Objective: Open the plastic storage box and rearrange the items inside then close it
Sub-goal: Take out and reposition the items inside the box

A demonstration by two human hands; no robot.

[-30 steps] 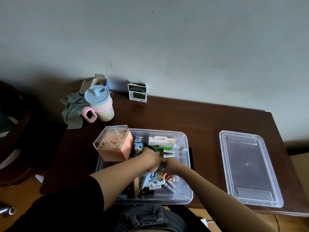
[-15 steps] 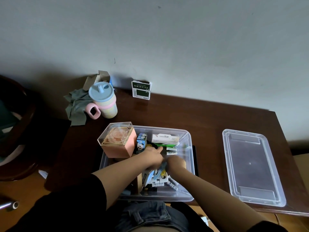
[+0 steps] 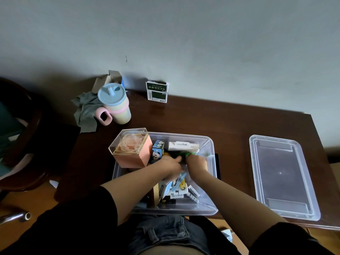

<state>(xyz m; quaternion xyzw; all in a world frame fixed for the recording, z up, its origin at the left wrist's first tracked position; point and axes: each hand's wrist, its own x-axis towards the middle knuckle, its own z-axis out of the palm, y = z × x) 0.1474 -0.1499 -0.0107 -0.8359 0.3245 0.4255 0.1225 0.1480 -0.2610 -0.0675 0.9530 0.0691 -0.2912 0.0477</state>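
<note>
Two hands down in the open plastic storage box (image 3: 211, 181), both meeting at a green item (image 3: 185, 154) in the back half. Left hand (image 3: 170, 162) has fingers (image 3: 177, 159) extended toward the green item and touching it; cannot tell whether they pinch it. Right hand (image 3: 196, 161) is curled over the same item's right end, fingers hidden under the knuckles, so exact grip cannot be told. Just behind the green item a white carton (image 3: 182, 145) lies against the box's far wall. Left of the hands a blue panda-print box (image 3: 157, 151) stands upright, touching a pink box with a clear top and a rose inside (image 3: 131, 150), which sits tilted over the box's back-left corner. Near half of the box holds small packets and battery packs (image 3: 193, 195), jumbled. Storage box sits at the near edge of the dark wooden worktop (image 3: 230, 129), in front of the person. Clear lid (image 3: 281, 173) lies off, flat on the worktop well to the right. Far left of the worktop: pastel cup with blue lid (image 3: 116, 103), grey cloth (image 3: 85, 111) beside it, small green-and-white carton (image 3: 157, 92) against the wall.
</note>
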